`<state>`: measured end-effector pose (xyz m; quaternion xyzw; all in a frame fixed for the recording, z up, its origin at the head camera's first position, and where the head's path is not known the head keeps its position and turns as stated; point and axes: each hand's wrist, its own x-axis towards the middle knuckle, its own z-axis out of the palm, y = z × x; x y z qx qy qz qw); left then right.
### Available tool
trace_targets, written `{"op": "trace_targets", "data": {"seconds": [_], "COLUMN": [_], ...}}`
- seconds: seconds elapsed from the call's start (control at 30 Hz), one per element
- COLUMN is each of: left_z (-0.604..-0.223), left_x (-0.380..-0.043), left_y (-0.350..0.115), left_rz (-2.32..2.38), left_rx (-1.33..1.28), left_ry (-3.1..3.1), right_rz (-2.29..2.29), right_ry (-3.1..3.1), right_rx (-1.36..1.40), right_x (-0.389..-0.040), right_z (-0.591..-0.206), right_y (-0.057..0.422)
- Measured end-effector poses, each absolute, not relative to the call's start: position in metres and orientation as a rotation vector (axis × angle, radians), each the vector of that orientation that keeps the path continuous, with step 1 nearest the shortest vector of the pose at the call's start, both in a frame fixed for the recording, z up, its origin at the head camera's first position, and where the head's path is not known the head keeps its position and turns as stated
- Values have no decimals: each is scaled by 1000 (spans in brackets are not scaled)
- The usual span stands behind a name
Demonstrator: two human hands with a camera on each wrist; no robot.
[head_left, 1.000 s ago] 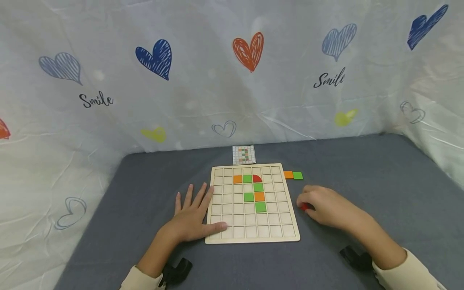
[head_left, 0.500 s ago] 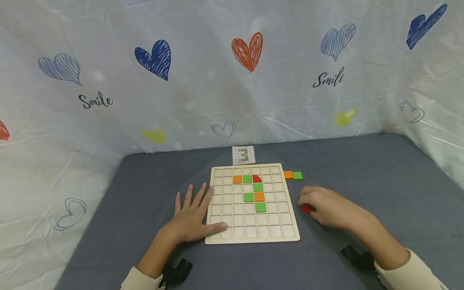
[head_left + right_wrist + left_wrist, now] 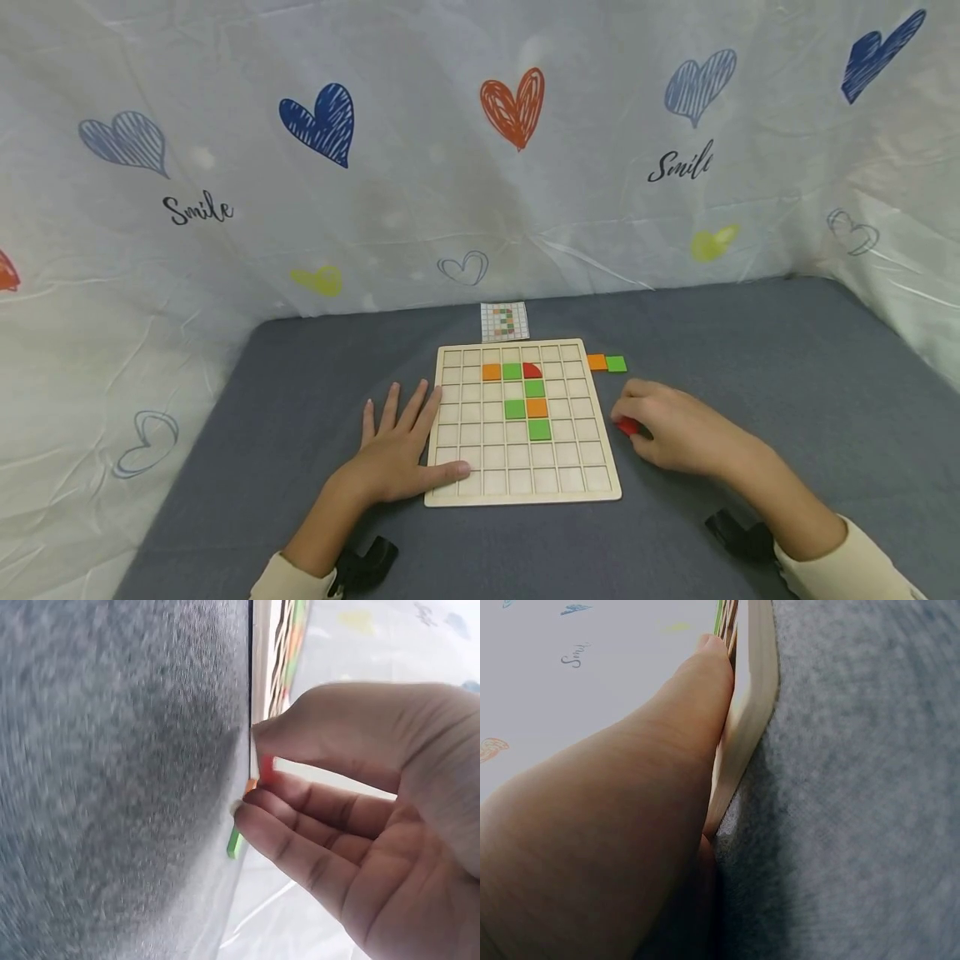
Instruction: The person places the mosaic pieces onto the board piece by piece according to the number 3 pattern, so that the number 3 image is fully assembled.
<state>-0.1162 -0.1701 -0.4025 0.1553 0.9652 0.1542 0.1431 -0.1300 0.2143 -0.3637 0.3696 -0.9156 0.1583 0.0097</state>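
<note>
A pale wooden grid board [image 3: 495,481] lies on the cloth, with several orange, green and red tiles set in its cells. My left hand [image 3: 396,457] rests spread at the board's left side, its thumb [image 3: 697,682] lying on the lower left corner. Right of the board, my right hand [image 3: 667,425] pinches a small red tile [image 3: 628,426] between thumb and curled fingers. In the right wrist view the red tile [image 3: 267,769] shows partly between thumb and fingertips, close over the cloth; its full outline is hidden by the fingers.
An orange tile [image 3: 597,362] and a green tile [image 3: 616,364] lie side by side off the board's upper right edge. Behind the board is a small printed pattern card [image 3: 505,322]. A grey cloth [image 3: 787,358] covers the table, backed by a white curtain [image 3: 600,183] with hearts.
My right hand, with the red tile pinched, shifts slightly right and then back a little toward the board, the tile turning in its fingers. My left hand stays put.
</note>
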Motion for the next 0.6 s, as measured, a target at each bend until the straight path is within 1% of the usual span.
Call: {"op": "trace_targets", "data": {"seconds": [0.3,0.6], "left_z": [-401,-400], "left_x": [-115,-115], "left_y": [-170,-169], "left_rz": [455,471], "left_rx": [437,448], "left_ry": [2780,2790], "right_rz": [558,545], "right_ry": [-2753,-2665], "right_rx": [1252,1353], "right_x": [-119,-116], "right_z": [-365,-365], "right_y": [196,159]}}
